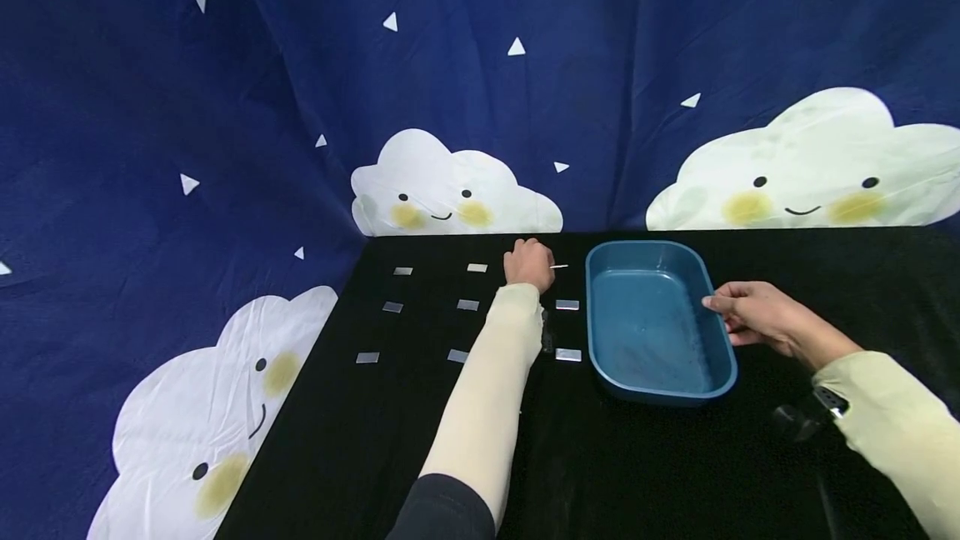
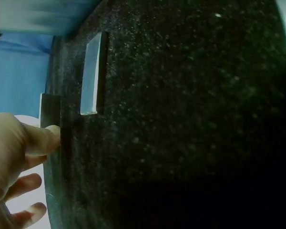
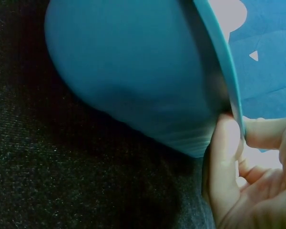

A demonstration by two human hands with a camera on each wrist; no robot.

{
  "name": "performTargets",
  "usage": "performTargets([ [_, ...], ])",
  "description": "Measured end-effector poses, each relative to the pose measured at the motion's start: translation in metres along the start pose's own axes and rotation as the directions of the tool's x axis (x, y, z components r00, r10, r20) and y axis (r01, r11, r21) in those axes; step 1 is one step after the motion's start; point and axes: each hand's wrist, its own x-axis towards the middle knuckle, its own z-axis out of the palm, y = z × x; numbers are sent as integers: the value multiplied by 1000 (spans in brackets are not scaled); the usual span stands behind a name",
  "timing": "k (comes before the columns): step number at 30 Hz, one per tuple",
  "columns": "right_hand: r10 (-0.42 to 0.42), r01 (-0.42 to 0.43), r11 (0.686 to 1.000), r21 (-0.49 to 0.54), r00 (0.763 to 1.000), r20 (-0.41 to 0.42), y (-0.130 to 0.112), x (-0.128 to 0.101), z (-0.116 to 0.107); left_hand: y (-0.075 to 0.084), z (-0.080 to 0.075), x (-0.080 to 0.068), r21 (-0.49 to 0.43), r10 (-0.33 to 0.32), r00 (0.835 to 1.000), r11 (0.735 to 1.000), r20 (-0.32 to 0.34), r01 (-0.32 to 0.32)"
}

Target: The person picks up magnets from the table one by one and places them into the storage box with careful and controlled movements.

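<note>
I observe a matte black tabletop (image 1: pixel 637 473) with a visible left edge and a straight rear edge. A dark blue fabric curtain (image 1: pixel 450 65), creased vertically, encloses the rear and left sides. It carries small white triangles (image 1: pixel 516 47) and large white smiling clouds (image 1: pixel 487 177) with yellow cheeks; three clouds border the tabletop.

Eight flat, silver-grey rectangular plates (image 1: pixel 468 305) lie apart on the tabletop: two in the rear row, three in the middle, three in front. The cream left sleeve (image 1: pixel 491 373) crosses the front row's centre plate.

My left hand (image 1: pixel 529 265), at the rear row's right end, pinches a thin, dark grey rectangular plate (image 2: pixel 49 107); its remaining fingers are spread. My right hand (image 1: pixel 757 319) pinches the right rim of a blue plastic rectangular bin (image 1: pixel 652 332), located right of the plates. I cannot tell whether the bin's base touches the tabletop.
</note>
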Motion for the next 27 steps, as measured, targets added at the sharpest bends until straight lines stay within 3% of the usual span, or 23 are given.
performTargets([
  [27,-1,1,1000,12,1000,10,0,1,-3,-25,-5,-9,-76,-24,1000,997,-7,23],
])
